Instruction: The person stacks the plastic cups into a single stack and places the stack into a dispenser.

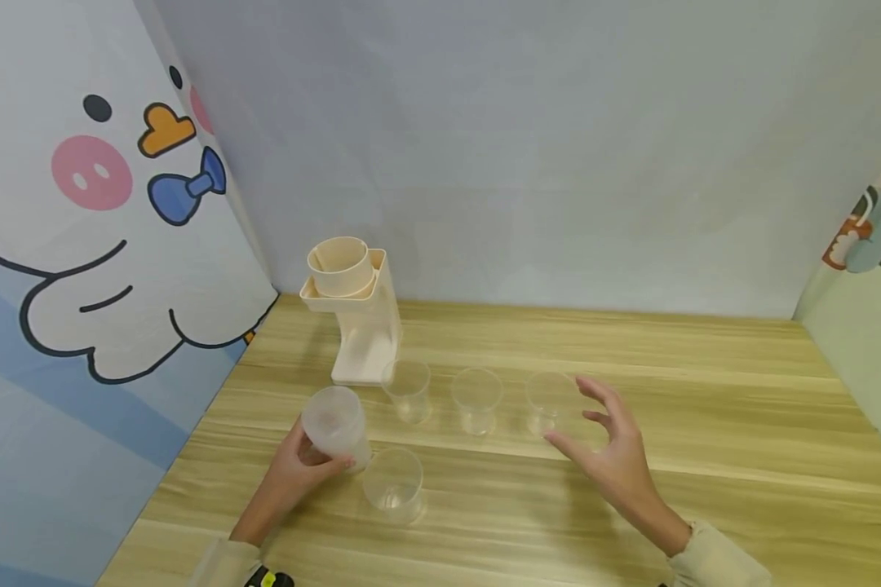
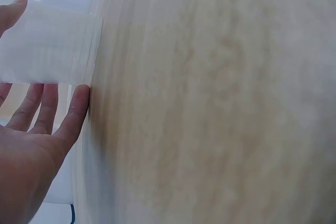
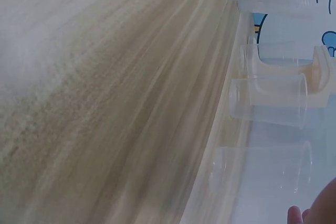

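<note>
My left hand (image 1: pixel 292 474) grips a frosty-looking stack of clear plastic cups (image 1: pixel 335 424) standing on the table, thumb on one side and fingers on the other. Just right of that stack is a single clear cup (image 1: pixel 394 487). Farther back, three more form a row: a left cup (image 1: pixel 409 393), a middle cup (image 1: pixel 477 399) and a right cup (image 1: pixel 546 398). Beside the right cup, my right hand (image 1: pixel 620 452) holds nothing, its thumb and fingers spread apart. The right wrist view shows a gap between those fingertips (image 3: pixel 294 215) and the nearest cup (image 3: pixel 262 169).
A cream plastic stand (image 1: pixel 370 342) with a round cup-like holder (image 1: pixel 341 269) on top rises behind the row's left end. The wood-grain table (image 1: pixel 705 391) meets a pale back wall (image 1: pixel 529 163), and a cartoon-printed panel (image 1: pixel 117 244) borders it on the left.
</note>
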Motion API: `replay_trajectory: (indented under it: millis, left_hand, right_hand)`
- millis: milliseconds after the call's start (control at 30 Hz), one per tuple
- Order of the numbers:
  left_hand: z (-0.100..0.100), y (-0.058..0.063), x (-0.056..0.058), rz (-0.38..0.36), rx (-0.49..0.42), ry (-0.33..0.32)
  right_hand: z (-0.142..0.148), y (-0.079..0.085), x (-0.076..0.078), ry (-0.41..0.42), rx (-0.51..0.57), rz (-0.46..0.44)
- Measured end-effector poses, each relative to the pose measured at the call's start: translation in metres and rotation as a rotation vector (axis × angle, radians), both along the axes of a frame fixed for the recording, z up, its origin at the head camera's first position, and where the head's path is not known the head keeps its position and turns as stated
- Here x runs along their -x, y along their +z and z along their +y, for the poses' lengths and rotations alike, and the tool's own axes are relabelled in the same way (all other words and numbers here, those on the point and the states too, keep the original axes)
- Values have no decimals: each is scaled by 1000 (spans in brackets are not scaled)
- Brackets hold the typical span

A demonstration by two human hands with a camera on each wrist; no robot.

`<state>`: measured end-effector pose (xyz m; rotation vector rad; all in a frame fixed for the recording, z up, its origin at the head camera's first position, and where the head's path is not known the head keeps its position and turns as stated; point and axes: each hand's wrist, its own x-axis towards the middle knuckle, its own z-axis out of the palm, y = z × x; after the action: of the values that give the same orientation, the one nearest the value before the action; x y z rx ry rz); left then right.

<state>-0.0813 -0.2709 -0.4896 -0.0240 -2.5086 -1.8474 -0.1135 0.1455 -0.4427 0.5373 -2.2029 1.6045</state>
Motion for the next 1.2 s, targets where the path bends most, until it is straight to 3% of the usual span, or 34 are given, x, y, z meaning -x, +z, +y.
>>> replay_trajectory:
  millis: [267,567,800,1033,1200]
  left_hand:
    - [1,1,1,-11,-5,2]
    - [2,0,0,-16,-29,-10]
    - [0,1,-1,-10,-40,-22]
    - [0,1,-1,-14,-41,-24]
    - [-1,2,-1,-8,-35,-25]
  right_hand:
    - [4,-15,9,-49,-26,-143]
    - [-4,-29,18,-22,41,-287]
    - [-17,-16,17,-1,85,-290]
    - [-13,-38,29,-31,66,-264]
    - [-11,-33,29,-60,39,-264]
